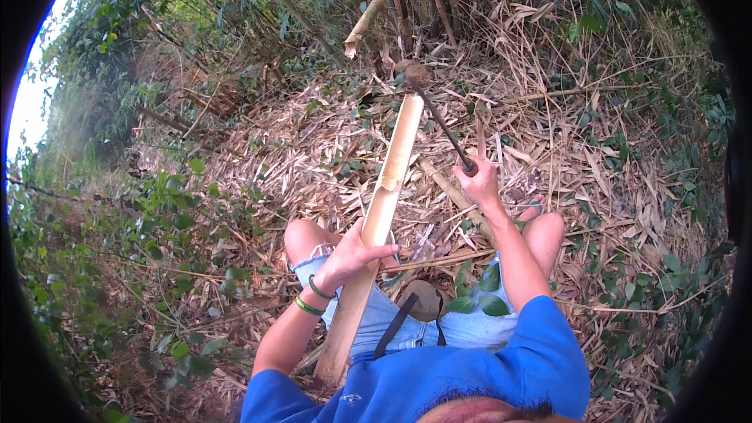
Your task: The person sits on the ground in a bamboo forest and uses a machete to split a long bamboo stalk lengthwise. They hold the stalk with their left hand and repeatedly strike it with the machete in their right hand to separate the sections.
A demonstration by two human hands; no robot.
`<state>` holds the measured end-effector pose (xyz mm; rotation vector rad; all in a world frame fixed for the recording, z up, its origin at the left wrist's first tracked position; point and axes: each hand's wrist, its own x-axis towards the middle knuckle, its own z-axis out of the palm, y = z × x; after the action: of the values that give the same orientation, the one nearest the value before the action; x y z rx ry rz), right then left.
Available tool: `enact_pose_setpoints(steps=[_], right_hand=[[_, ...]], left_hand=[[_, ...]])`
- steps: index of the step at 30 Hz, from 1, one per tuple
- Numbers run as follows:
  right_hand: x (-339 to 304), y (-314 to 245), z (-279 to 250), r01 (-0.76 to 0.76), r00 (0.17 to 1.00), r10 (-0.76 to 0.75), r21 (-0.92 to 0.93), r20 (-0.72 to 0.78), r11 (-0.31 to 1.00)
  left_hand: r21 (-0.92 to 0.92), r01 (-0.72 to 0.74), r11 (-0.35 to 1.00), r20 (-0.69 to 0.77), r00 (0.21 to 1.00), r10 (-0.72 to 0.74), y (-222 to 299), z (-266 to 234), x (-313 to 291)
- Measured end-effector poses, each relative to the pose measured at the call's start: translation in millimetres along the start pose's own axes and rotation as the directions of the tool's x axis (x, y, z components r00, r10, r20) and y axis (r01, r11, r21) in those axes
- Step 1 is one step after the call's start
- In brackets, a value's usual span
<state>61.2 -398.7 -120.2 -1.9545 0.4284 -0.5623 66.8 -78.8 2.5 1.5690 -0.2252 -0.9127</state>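
A long split bamboo half point(402, 137) runs from beside my body out to the litter ahead, its pale hollow face up. Around its middle my left hand point(356, 254) is closed, thumb across the hollow. A node wall crosses the channel beyond that hand. My right hand point(479, 182), to the right and farther out, is wrapped round the handle of a long thin dark tool point(442, 127). The tool slants away toward the far end of the bamboo, by a brown lump point(415, 73); whether it touches either, I cannot tell.
Dry bamboo leaves point(290, 145) cover the ground between my bent legs and a bamboo thicket. A cut cane point(380, 4) hangs at the far middle. A brown pole point(454, 192) lies near my right hand. Green plants point(176, 251) grow at the left, and a grey-brown bag point(423, 300) rests at my lap.
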Motion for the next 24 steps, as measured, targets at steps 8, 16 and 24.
enact_pose_setpoints(steps=[8,16,24], right_hand=[[-24.5,-20.6,22.7,0.531,0.847,-0.497,-0.280,0.187,0.800],[-9.6,-12.0,9.5,0.434,0.901,-0.399,-0.325,0.171,0.840],[-22.9,-18.6,11.2,0.380,0.920,-0.331,-0.271,0.211,0.884]], left_hand=[[0.524,-0.164,0.836,-0.078,0.968,0.239,-36.3,-1.4,6.5],[0.613,-0.071,0.787,-0.148,0.968,0.203,16.8,22.5,-14.0],[0.616,-0.129,0.777,-0.081,0.971,0.226,5.1,15.6,-16.1]])
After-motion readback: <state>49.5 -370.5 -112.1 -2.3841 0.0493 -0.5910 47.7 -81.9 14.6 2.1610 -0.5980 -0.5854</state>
